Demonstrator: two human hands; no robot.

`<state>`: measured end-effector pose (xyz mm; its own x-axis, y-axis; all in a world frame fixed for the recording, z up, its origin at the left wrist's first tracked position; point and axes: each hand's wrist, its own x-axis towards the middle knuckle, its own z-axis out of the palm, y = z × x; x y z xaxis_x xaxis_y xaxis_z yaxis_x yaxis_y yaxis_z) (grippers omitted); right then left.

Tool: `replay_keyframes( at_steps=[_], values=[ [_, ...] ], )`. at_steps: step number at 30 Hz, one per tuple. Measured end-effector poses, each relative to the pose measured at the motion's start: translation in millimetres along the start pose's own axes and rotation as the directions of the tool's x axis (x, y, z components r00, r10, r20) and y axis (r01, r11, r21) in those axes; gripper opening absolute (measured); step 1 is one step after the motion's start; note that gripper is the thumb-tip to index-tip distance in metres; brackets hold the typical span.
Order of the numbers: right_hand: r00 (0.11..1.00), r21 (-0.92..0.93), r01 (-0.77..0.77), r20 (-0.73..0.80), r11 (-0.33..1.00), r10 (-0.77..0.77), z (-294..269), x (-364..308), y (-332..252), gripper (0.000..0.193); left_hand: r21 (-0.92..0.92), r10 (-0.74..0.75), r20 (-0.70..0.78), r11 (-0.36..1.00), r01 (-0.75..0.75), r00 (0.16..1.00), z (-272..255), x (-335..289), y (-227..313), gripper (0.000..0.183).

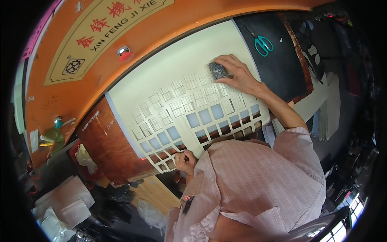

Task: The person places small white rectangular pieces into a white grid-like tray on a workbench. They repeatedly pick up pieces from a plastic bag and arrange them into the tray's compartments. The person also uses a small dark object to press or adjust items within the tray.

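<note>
A large pale green sheet [161, 72] lies across the work surface. Its middle has rows of cut rectangular pieces with fine lines, and its near part is a lattice of open windows. My right hand [238, 74] is closed around a small dark grey block [218, 70] with a rough patterned top. That block rests on or just above the sheet at the far right end of the cut rows; which of the two I cannot tell. At the sheet's near edge, my left hand [185, 161] is curled closed against the lattice. What its fingers hold, if anything, is hidden.
An orange machine body [94, 78] with a red push button [125, 54] curves along the far side. Teal-handled scissors [263, 45] lie on a black board [278, 68] at the right. Left of the sheet is a reddish-brown board [107, 141].
</note>
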<state>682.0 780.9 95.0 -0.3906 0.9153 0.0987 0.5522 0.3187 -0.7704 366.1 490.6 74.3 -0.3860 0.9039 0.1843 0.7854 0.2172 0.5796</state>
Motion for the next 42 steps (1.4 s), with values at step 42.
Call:
replay_keyframes(
  at_steps=[42],
  values=[
    [0.566, 0.315, -0.273, -0.712, 0.909, 0.416, 19.5, -240.3, 6.6, 0.033, -0.066, 0.157, -0.253, 0.982, -0.179, 0.955, 17.6, 25.9, 12.4, 0.039]
  ],
)
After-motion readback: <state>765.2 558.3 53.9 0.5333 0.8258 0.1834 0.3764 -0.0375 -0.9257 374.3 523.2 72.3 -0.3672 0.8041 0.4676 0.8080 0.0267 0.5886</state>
